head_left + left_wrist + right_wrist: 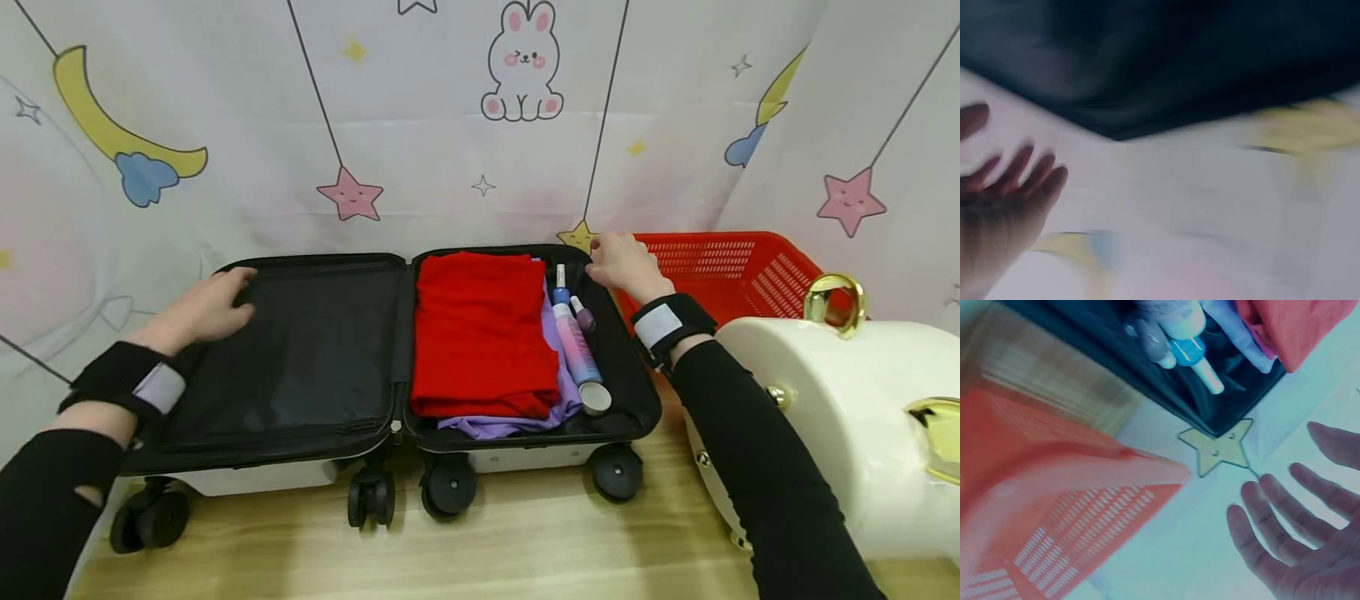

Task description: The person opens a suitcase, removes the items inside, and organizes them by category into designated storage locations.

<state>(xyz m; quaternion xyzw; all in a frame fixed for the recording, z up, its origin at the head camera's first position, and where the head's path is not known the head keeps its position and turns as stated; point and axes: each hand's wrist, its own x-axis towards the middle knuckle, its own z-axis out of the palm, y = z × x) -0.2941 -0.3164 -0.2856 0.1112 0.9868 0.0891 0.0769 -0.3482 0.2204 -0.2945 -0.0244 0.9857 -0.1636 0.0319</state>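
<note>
An unfolded suitcase (322,358) lies with both halves facing up. Folded red cloth (483,333) fills much of its right half, above a purple cloth (487,427). Beside them lie a pink-and-blue bottle (576,346), a small blue-capped bottle (561,287), a small purple bottle (582,315) and a round white-lidded container (596,398). My left hand (206,308) is by the left half's far outer corner, fingers relaxed, holding nothing. Near the right half's far corner, my right hand (628,265) holds nothing; its fingers spread loosely in the right wrist view (1297,537).
A red perforated basket (720,267) stands behind and right of the suitcase. A cream rounded case (847,417) with gold fittings sits at the right, under my right forearm. Black wheels (450,485) stick out toward me over the wooden surface (300,550). A printed curtain (450,142) hangs behind.
</note>
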